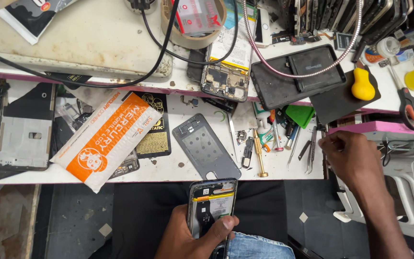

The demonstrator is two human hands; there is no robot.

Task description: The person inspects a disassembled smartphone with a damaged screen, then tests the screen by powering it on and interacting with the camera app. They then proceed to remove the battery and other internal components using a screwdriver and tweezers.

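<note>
Left hand point(188, 237) grips opened phone point(212, 206); right hand point(350, 156) curls closed near tweezers point(311, 156); orange-white pouch point(106, 139) lies left on worktop point(178, 165).

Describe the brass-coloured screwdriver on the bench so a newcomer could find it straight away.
Start at the white workbench and find the grey phone back cover lying near its front edge. Just right of that cover, the brass-coloured screwdriver lies pointing toward the bench edge. It is the only golden metal tool there; the tweezers further right are silver.
</note>
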